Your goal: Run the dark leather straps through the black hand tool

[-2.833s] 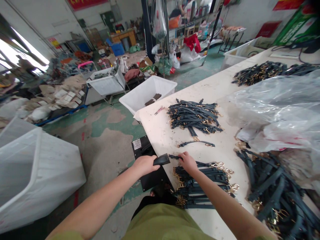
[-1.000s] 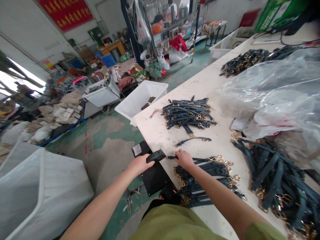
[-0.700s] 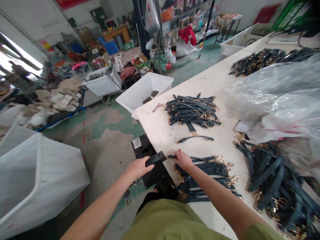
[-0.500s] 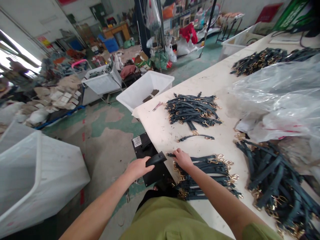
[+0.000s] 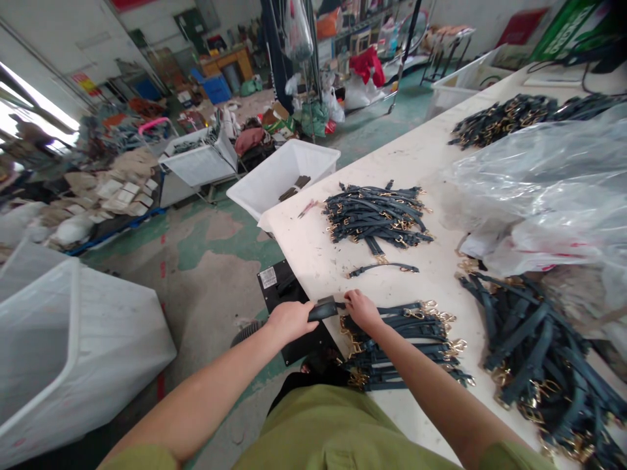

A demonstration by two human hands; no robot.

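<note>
My left hand is closed around the black handle of a tool at the near edge of the white table. My right hand pinches the end of a dark strap right at the tool's tip. That strap belongs to a bundle of dark straps with gold clasps lying under my right forearm. A single loose strap lies just beyond my hands.
A pile of straps lies farther up the table, a thicker heap at the right and another far back. Clear plastic bags cover the right side. A black box hangs off the table edge. White bins stand on the floor.
My left hand has moved the tool rightward until its tip meets the strap end in my right hand. The camera has shifted slightly.
</note>
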